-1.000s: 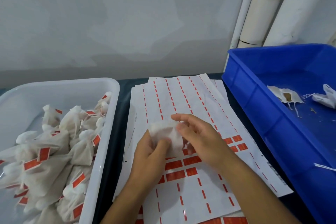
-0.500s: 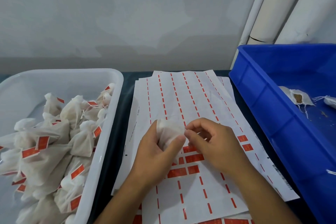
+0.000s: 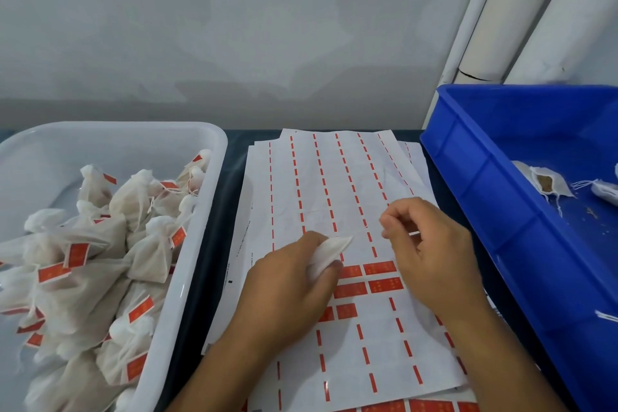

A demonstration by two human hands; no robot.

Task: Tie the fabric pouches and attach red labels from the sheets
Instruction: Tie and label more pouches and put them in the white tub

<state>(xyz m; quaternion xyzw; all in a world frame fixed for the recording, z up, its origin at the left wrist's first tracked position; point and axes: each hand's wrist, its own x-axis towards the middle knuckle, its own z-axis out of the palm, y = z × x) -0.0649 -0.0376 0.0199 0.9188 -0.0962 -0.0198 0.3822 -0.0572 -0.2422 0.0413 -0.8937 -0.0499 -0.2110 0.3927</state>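
My left hand [image 3: 287,281] grips a small white fabric pouch [image 3: 329,252], whose gathered top sticks out to the right between thumb and fingers. My right hand [image 3: 431,251] is a short way to the right of it, fingers curled, pinching a thin white drawstring [image 3: 413,233] that runs back toward the pouch. Both hands hover over a stack of white label sheets [image 3: 334,184] with rows of red dashes. A few whole red labels [image 3: 379,268] remain on the top sheet just below the pouch.
A white tub [image 3: 207,211] on the left holds several tied pouches with red labels. A blue crate [image 3: 468,184] on the right holds an open pouch [image 3: 545,182] and loose strings. White pipes stand behind it against the grey wall.
My right hand has pulled away to the right, drawing the string out, and the pouch's mouth has narrowed to a point. My left hand has kept its grip.
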